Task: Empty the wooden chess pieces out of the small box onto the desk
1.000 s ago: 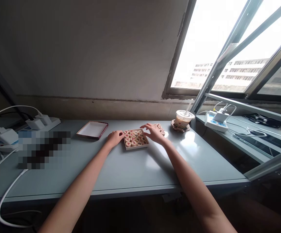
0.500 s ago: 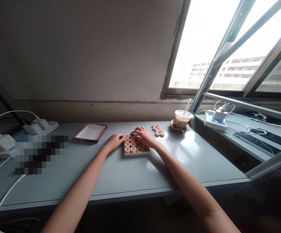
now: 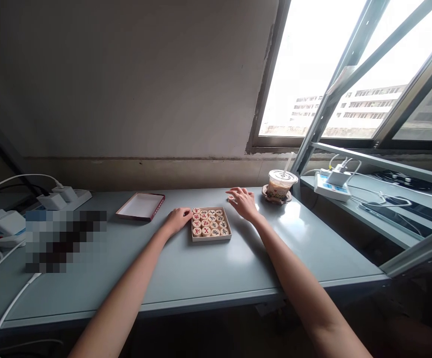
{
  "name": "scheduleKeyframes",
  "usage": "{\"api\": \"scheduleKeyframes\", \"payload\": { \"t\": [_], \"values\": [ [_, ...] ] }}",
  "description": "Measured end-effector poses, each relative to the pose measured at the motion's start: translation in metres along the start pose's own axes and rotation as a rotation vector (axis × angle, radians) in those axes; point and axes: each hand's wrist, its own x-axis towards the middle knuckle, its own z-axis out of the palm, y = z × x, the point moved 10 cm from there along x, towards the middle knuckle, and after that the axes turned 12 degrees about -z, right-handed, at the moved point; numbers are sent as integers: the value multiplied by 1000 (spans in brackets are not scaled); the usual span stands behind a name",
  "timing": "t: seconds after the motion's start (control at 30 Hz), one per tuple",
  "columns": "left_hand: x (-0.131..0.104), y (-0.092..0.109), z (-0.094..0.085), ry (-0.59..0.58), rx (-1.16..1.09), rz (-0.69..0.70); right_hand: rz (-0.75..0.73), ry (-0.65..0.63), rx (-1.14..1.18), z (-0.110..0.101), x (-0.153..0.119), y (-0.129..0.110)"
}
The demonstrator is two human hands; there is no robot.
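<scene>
Left hand [image 3: 177, 219] is bracing the box of chess pieces [image 3: 211, 224] mid-bench, fingers loosely curled. Right hand [image 3: 243, 203] is spreading over loose pieces [image 3: 231, 198] behind it; looks like packing, pinch next.

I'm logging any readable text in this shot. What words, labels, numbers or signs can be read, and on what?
Nothing here can be quoted with confidence.
Round wooden pieces in the box: red and black characters, too small to read.
Drink cup: small printed mark, blurred.
Power strip by the window: blue label, unreadable.
Box lid: no lettering visible.
Pixelated patch: unreadable.
</scene>
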Motion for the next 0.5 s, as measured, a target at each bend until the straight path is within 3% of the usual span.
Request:
{"api": "scheduleKeyframes", "payload": {
  "t": [0.13, 0.23, 0.37, 0.5],
  "values": [
    [-1, 1, 0, 6, -2, 10, -358, -97, 260, 0, 4, -74],
    [-2, 2, -1, 7, -6, 12, -453, -167, 307, 5, 1, -111],
    [-3, 3, -2, 5, -4, 1, -402, -108, 303, 1, 2, -116],
    [-2, 2, -1, 8, -3, 7, -324, -55, 283, -7, 6, -93]
  ]
}}
